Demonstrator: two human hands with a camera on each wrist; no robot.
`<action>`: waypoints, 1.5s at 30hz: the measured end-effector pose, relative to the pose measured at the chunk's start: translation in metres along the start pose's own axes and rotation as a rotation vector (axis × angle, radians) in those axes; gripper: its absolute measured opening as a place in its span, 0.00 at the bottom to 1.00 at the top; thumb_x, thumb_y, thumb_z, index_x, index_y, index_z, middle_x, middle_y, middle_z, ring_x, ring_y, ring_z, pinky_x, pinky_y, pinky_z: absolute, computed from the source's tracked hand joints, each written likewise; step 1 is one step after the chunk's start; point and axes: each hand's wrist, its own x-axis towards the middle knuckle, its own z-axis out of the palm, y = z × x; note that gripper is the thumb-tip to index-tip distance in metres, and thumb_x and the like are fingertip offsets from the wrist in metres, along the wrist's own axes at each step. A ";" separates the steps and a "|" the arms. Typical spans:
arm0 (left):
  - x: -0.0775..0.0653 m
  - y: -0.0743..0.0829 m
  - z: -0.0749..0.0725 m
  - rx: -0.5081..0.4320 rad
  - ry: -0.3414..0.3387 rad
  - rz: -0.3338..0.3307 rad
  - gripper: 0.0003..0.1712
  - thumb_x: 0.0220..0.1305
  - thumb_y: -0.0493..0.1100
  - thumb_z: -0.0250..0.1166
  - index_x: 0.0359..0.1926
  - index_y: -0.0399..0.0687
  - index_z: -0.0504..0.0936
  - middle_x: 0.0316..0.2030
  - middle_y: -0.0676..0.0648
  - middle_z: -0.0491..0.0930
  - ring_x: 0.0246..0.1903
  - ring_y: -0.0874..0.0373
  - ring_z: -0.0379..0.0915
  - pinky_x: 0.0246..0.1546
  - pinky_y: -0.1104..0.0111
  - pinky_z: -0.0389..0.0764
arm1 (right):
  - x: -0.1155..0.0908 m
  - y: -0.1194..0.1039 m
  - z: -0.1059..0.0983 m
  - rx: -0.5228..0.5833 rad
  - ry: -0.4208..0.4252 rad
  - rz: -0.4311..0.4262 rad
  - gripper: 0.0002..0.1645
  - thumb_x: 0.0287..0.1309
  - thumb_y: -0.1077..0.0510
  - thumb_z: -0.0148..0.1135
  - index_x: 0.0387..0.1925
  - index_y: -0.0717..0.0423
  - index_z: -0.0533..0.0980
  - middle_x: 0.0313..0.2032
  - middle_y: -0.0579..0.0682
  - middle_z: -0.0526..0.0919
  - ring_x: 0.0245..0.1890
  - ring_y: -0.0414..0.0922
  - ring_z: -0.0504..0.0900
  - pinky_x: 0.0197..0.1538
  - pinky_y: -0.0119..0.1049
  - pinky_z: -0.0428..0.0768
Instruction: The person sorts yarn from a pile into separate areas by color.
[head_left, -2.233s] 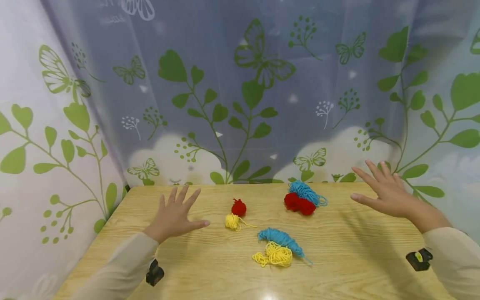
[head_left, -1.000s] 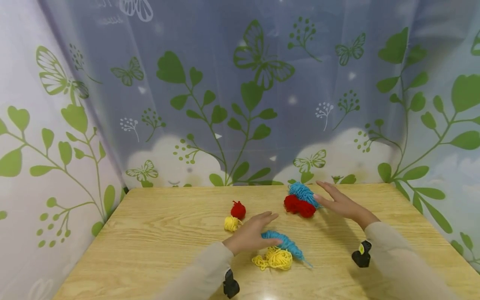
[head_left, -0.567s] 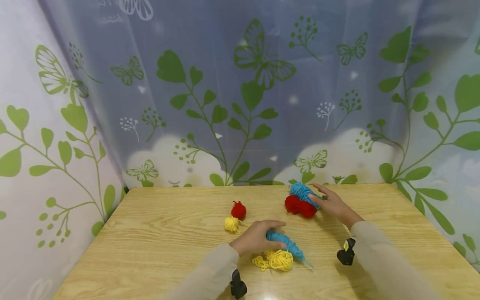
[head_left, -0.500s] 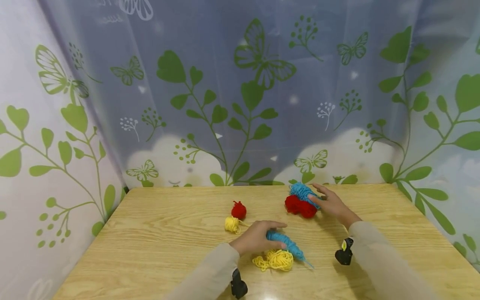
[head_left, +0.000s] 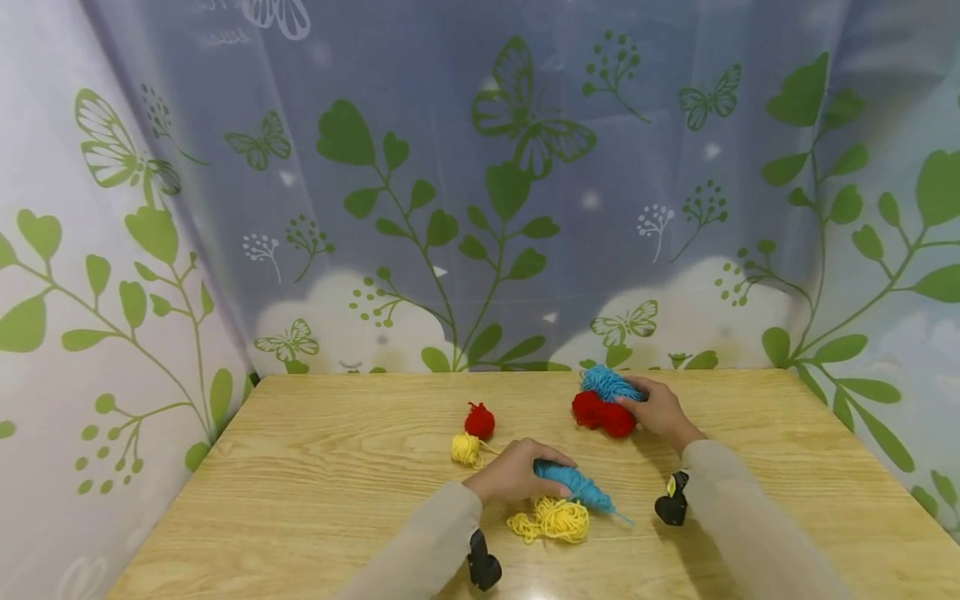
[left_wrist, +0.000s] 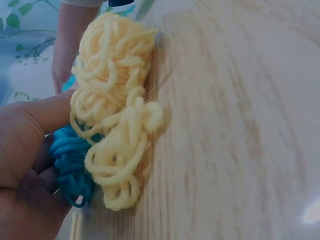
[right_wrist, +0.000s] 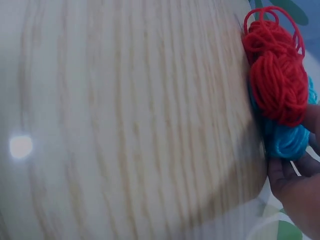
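My left hand [head_left: 517, 473] grips the front blue yarn skein [head_left: 585, 490], thumb on the near side and fingers over the far side. A loose yellow yarn bundle [head_left: 558, 521] lies against that skein; in the left wrist view the yellow yarn [left_wrist: 115, 65] partly covers the blue yarn [left_wrist: 70, 160]. Toward the back, my right hand [head_left: 662, 410] holds the right end of a second blue yarn skein [head_left: 606, 383]. A red yarn skein [head_left: 600, 414] lies along its near side. The right wrist view shows fingers and thumb around the blue end [right_wrist: 289, 142], beside the red yarn [right_wrist: 277, 85].
A small red yarn ball [head_left: 479, 422] and a small yellow yarn ball [head_left: 466, 450] with a trailing strand sit together left of the middle. The wooden table [head_left: 322, 467] backs onto a printed curtain [head_left: 420, 275] with leaves and butterflies.
From spread wide above the table, both hands have come inward and down to the two blue skeins. Their fingers have closed around them, and the front skein's trailing end has lifted slightly.
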 end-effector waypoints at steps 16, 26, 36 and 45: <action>0.003 -0.004 0.002 -0.037 0.016 -0.008 0.20 0.55 0.43 0.72 0.50 0.52 0.85 0.52 0.54 0.81 0.55 0.62 0.73 0.54 0.72 0.73 | -0.002 0.003 0.005 0.026 0.168 0.081 0.21 0.63 0.61 0.60 0.54 0.70 0.75 0.52 0.68 0.78 0.48 0.59 0.78 0.42 0.42 0.80; 0.005 -0.005 0.003 -0.057 0.012 -0.023 0.19 0.56 0.44 0.71 0.50 0.55 0.85 0.52 0.55 0.81 0.56 0.61 0.72 0.55 0.70 0.72 | -0.002 0.001 0.004 0.009 0.220 0.081 0.19 0.63 0.60 0.61 0.52 0.68 0.78 0.49 0.66 0.80 0.47 0.58 0.78 0.42 0.43 0.79; 0.006 -0.005 0.002 -0.064 0.021 -0.032 0.19 0.55 0.45 0.72 0.49 0.56 0.86 0.52 0.56 0.81 0.55 0.62 0.72 0.55 0.70 0.72 | -0.007 -0.010 -0.010 -0.031 0.231 0.004 0.17 0.63 0.60 0.61 0.50 0.68 0.79 0.47 0.66 0.81 0.48 0.59 0.78 0.47 0.49 0.78; 0.004 -0.009 0.001 -0.080 0.024 -0.036 0.18 0.55 0.45 0.72 0.49 0.56 0.86 0.52 0.56 0.81 0.55 0.62 0.72 0.55 0.70 0.72 | -0.017 -0.018 -0.026 -0.045 0.222 -0.074 0.19 0.63 0.60 0.61 0.52 0.67 0.77 0.46 0.65 0.81 0.45 0.59 0.78 0.39 0.42 0.80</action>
